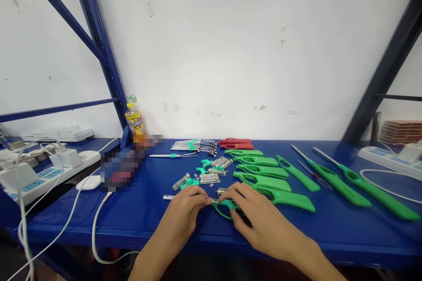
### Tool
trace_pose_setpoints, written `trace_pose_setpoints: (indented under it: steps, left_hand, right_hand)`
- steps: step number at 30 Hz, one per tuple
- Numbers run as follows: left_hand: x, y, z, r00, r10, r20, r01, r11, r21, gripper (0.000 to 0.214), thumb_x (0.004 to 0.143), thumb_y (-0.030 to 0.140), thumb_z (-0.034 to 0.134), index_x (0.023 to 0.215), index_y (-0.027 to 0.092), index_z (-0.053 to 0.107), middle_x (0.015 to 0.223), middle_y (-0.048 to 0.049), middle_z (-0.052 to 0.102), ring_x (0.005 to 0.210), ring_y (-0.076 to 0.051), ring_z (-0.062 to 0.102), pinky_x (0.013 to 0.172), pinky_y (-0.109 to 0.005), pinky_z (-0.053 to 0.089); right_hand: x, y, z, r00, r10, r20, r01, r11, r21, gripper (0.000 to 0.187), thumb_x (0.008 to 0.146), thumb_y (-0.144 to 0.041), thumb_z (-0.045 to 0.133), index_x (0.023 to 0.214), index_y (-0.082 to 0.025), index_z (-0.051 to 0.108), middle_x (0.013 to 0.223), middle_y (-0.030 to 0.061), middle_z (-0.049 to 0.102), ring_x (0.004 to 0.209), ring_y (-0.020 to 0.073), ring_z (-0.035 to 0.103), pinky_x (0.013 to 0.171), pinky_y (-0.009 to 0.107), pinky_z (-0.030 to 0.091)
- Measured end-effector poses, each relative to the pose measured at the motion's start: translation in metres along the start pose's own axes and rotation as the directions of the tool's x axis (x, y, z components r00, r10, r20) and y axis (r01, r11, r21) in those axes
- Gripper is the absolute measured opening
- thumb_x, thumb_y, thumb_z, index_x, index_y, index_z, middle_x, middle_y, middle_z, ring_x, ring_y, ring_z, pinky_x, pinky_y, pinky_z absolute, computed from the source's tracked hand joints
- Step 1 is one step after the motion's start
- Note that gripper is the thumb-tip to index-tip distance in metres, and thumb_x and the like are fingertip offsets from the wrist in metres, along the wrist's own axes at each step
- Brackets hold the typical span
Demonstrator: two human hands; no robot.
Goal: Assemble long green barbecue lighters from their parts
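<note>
My left hand [187, 206] is closed in a pinch on a thin metal lighter tube [169, 197], whose silver end sticks out to the left. Just to the right, my right hand [255, 210] has thumb and fingers around a teal trigger piece [230, 204], set at a green lighter shell half [222, 214] mostly hidden under the hands. Its fingertips cover part of a clear fuel tank [221, 191]. Beyond the hands lie loose clear tanks [209, 178] and teal triggers [190, 183]. Green shell halves [293, 199] are stacked in a row at right.
Metal tubes with wires [184, 145] and red shells [235, 144] lie at the back. Two assembled green lighters [379, 193] and a screwdriver [318, 178] rest on the right. A drink bottle [135, 120], power strips [42, 180] and white cables [95, 228] are on the left.
</note>
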State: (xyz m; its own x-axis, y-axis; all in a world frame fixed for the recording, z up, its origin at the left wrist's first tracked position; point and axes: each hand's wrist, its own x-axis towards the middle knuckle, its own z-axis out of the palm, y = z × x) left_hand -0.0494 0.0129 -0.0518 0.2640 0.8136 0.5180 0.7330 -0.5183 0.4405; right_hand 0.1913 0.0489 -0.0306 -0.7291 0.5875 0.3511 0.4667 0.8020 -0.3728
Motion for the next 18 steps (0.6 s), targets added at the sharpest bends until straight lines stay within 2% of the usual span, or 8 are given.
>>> trace_pose_setpoints:
  steps: [10,15,18]
  left_hand:
    - [-0.0014,0.0016,0.0006,1.0,-0.003,-0.002,0.003,1.0,-0.014,0.032,0.103,0.015,0.05,0.093,0.024,0.079,0.099,-0.0052,0.076,0.09,-0.02,0.072,0.082,-0.03,0.057]
    - [-0.0014,0.0001,0.0012,1.0,0.0,-0.014,-0.001,1.0,-0.01,0.033,0.104,0.017,0.047,0.093,0.023,0.078,0.099,-0.0057,0.076,0.09,-0.02,0.072,0.081,-0.03,0.057]
    - [-0.0014,-0.0024,0.0022,1.0,0.014,-0.02,-0.014,1.0,-0.013,0.032,0.104,0.017,0.049,0.092,0.023,0.078,0.098,-0.0053,0.076,0.089,-0.02,0.073,0.08,-0.029,0.056]
  right_hand:
    - [-0.0009,-0.0009,0.0012,0.999,0.053,0.007,-0.053,0.999,0.006,0.026,0.101,-0.014,0.05,0.124,-0.026,0.057,0.121,0.0058,0.063,0.114,0.0244,0.062,0.104,0.045,0.051]
    - [-0.0006,-0.0006,0.001,0.999,0.037,-0.002,-0.037,0.999,0.004,0.036,0.1,-0.013,0.051,0.132,-0.029,0.055,0.122,0.0048,0.064,0.115,0.0243,0.062,0.107,0.046,0.051]
    - [-0.0004,-0.0008,0.0012,0.999,0.041,0.01,-0.041,0.999,-0.008,0.032,0.101,-0.013,0.049,0.129,-0.028,0.057,0.12,0.0053,0.064,0.114,0.0253,0.062,0.109,0.05,0.049]
